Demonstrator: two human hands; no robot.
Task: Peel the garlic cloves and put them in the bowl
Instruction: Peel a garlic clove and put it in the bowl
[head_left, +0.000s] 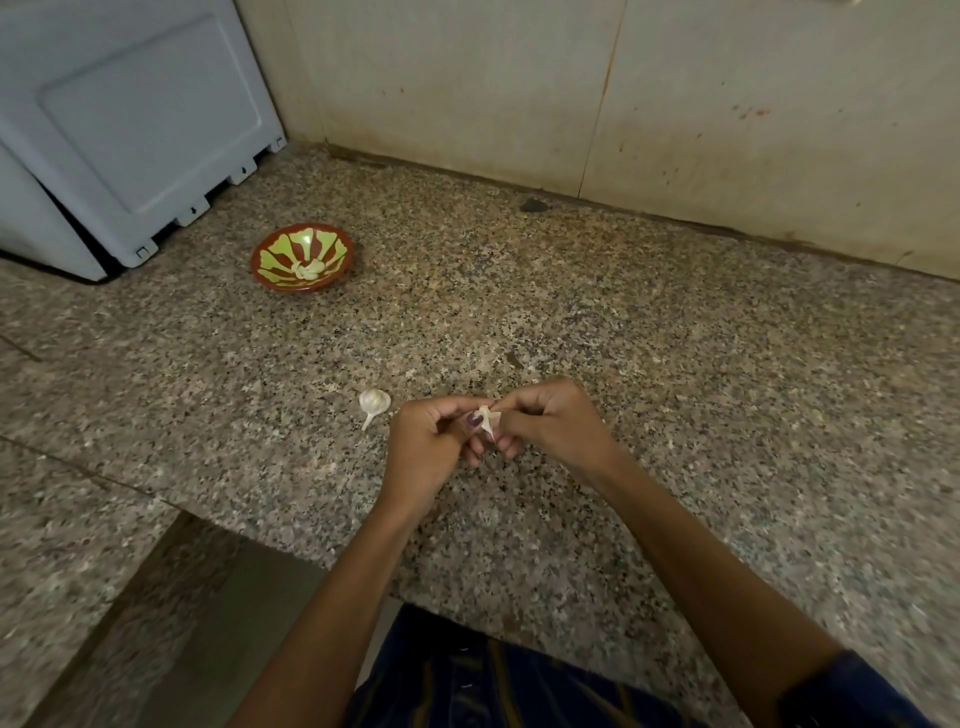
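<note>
A speckled granite counter (649, 338) fills most of the view, its near edge running diagonally from left down towards the centre. At the far left a pale grey-blue appliance (130, 119) stands on the counter, its moulded panel facing right and small feet along its lower edge. Behind, a beige tiled wall (571, 88) rises from the counter, marked with reddish specks and a vertical grout line. A small dark patch (533, 206) lies on the counter near the wall's base. A dark striped garment (493, 680) shows at the near edge.
</note>
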